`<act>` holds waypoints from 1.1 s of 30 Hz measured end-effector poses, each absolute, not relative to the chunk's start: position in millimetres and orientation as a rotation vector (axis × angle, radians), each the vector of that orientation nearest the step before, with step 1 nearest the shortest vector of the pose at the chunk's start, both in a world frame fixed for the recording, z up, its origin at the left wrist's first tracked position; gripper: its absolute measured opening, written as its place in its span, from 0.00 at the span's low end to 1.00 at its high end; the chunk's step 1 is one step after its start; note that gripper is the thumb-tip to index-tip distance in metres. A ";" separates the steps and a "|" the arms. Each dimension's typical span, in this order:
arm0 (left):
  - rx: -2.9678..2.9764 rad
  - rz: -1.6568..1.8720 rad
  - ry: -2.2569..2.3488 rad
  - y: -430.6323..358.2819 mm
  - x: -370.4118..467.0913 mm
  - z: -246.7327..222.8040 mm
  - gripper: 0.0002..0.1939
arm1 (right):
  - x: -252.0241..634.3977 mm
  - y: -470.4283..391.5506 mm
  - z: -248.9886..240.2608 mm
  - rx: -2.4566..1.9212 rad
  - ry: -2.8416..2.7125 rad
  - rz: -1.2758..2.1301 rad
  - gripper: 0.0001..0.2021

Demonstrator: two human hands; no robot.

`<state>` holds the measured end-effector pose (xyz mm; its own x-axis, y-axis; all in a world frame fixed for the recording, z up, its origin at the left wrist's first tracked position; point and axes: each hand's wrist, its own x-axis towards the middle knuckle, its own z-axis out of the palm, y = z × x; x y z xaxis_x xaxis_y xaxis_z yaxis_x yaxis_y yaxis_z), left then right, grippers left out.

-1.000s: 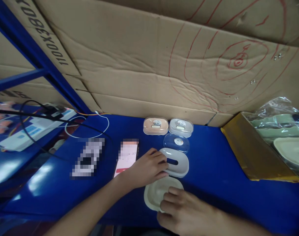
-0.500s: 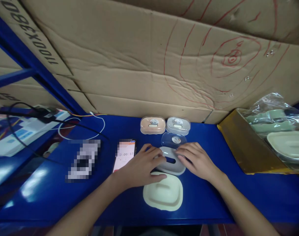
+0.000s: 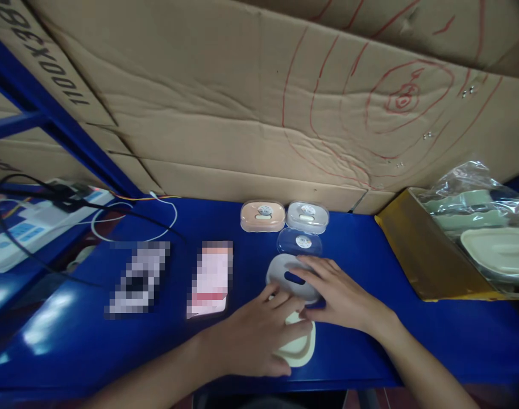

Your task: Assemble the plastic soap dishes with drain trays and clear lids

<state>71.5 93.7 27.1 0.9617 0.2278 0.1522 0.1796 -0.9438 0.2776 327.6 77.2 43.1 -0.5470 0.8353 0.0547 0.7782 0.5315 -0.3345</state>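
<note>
My left hand (image 3: 270, 332) lies over the cream oval dish (image 3: 304, 351), fingers spread and thumb apart, covering much of it. I cannot tell how firmly it touches the dish. Just beyond is a grey oval piece with a dark slot (image 3: 280, 271), flat on the table. My right hand (image 3: 336, 292) rests at its right side, fingers apart, fingertips over its edge, thumb reaching towards the cream dish. Behind the grey piece lies a clear plastic lid with a round sticker (image 3: 287, 241).
A peach lidded box (image 3: 251, 218) and a grey lidded box (image 3: 316, 218) stand at the back. Two phones, partly blurred (image 3: 210, 278) (image 3: 146, 278), lie left, near cables and a power strip (image 3: 29, 227). At right, a carton (image 3: 430, 267) holds cream and green pieces. Cardboard (image 3: 199, 85) walls the back.
My left hand has moved from the grey piece down towards me onto the cream dish. My right hand has shifted slightly left and nearer, with its fingers more spread.
</note>
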 end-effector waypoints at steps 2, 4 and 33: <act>2.859 0.307 0.304 95.6 71.9 25.0 0.40 | 328.7 77.1 42.4 -1.371 -2.530 0.403 0.37; 2.871 0.347 0.303 96.8 71.7 23.2 0.41 | 331.9 78.1 42.1 -1.356 -2.478 0.407 0.34; 2.594 0.184 0.797 149.3 40.3 32.1 0.60 | 305.5 81.8 19.6 -1.090 -2.489 0.371 0.26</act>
<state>40.3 149.3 32.1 0.8269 0.5624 0.0033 0.5070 -0.7479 0.4285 305.5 81.8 19.6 -0.6177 0.7458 0.2496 0.6405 0.6612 -0.3907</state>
